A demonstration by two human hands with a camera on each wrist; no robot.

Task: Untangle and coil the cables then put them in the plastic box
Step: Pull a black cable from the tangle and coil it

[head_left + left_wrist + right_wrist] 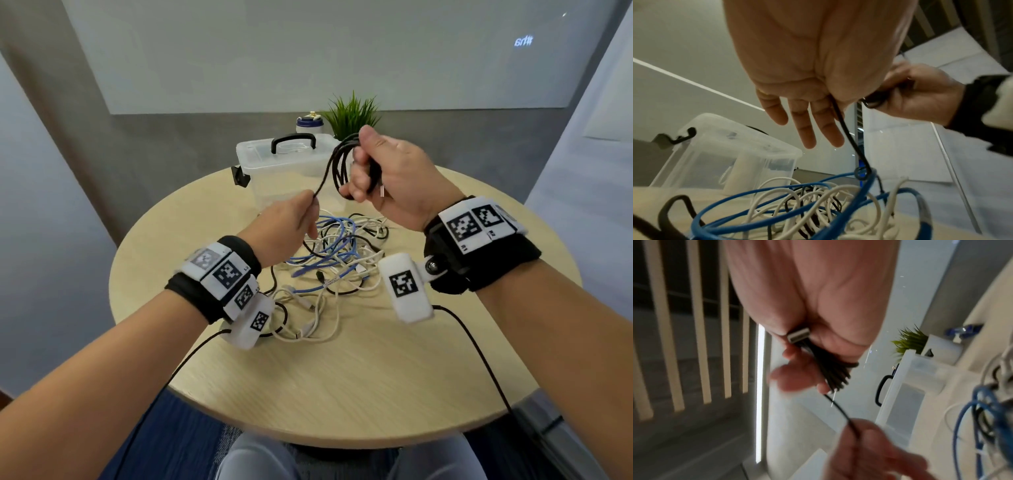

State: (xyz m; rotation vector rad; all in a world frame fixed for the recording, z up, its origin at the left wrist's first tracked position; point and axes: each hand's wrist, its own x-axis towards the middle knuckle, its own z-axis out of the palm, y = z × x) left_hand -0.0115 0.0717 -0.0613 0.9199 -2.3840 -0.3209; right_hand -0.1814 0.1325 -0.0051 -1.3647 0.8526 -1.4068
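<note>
- Cables, head view: a tangle of blue, white and black cables [339, 260] lies on the round wooden desk [342, 377] between the person's forearms. The right hand [394, 178], raised above the pile, grips a black cable [342, 164] gathered into several loops, its metal plug poking out below the fist. One strand runs from the loops down to the left hand [287, 222], which pinches it between thumb and fingers just above the pile. The plastic box [284, 168], clear with a black handle and its lid on, stands at the desk's far edge behind the hands. A small green plant [352, 114] and a white bottle [309, 124] sit behind the box.
- Left wrist view: the left hand [813, 68] holds the black cable [849, 134] under the thumb while the other fingers [807, 126] hang straight. The strand drops into the pile of cables [797, 203], passing through a blue loop. The right hand [920, 97] shows at right, gripping dark loops. The plastic box [735, 151] stands at left on the desk [663, 194].
- Right wrist view: the right hand [813, 318] is clenched round the bundled black cable [832, 373], the silver plug at the palm. The left hand [875, 454], blurred, pinches the trailing strand. The plastic box [906, 394], plant [908, 340] and part of the cables [982, 418] appear at right.
</note>
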